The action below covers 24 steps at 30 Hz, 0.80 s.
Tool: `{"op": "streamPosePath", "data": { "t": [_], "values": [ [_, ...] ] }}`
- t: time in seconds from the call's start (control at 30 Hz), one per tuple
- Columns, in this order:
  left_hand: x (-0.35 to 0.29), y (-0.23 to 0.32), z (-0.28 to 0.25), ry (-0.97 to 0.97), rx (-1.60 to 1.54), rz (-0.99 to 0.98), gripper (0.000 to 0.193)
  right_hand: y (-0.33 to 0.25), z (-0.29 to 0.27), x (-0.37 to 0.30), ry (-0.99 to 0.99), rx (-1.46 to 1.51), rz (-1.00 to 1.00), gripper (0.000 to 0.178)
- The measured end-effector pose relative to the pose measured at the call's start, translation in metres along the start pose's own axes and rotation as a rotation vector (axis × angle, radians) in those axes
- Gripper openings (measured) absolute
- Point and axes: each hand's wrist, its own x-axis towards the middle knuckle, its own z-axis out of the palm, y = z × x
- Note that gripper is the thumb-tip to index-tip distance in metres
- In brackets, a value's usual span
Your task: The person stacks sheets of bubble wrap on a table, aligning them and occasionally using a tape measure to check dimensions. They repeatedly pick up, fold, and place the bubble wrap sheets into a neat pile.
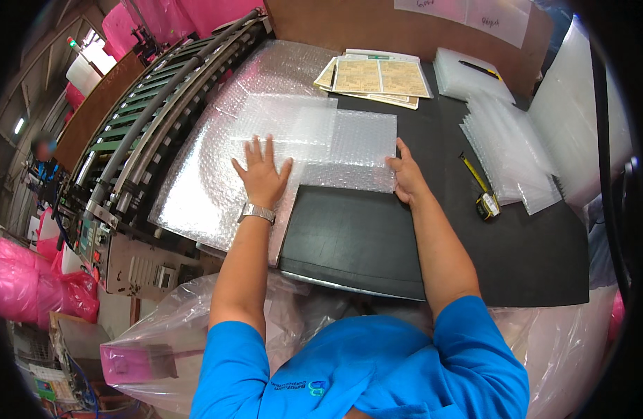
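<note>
A clear bubble wrap piece (363, 143) lies at the middle of the black table, its left part overlapping a large bubble wrap sheet (202, 178). My left hand (262, 174), with a metal watch on the wrist, rests flat on the bubble wrap, fingers spread. At the right edge of the smaller piece is my right hand (407, 173), its thumb and fingers closed on that edge. Some fingertips of the right hand are hard to make out against the clear wrap.
A yellow tape measure (487, 204) lies right of my right arm on the black table (356, 230). Beyond it are stacked bubble wrap pieces (510, 150) and a white stack (464, 77) with a pen. Papers (381, 75) sit at the back. A roller machine (147, 105) borders the left.
</note>
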Motion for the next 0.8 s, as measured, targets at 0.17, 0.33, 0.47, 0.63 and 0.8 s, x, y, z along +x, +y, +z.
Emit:
{"op": "streamPosePath", "data": {
  "t": [0.17,0.33,0.47,0.63,0.8],
  "values": [
    [-0.001,0.011,-0.015,-0.310,-0.138,0.259,0.053,0.000,-0.005,0.001,-0.004,-0.033,-0.015,0.064],
    [-0.018,0.026,-0.023,-0.285,-0.357,0.569,0.045,0.001,0.009,-0.002,0.104,-0.199,-0.114,0.069],
    [-0.025,0.040,-0.027,-0.220,-0.462,0.635,0.047,0.006,0.010,-0.006,0.061,-0.304,-0.198,0.073],
    [-0.021,0.032,-0.014,0.115,-0.545,0.300,0.035,-0.001,0.012,-0.009,0.146,-0.218,-0.175,0.072],
    [0.003,-0.018,-0.007,0.289,-0.618,-0.054,0.024,-0.020,0.017,-0.020,0.154,-0.182,-0.081,0.072]
  ]
}}
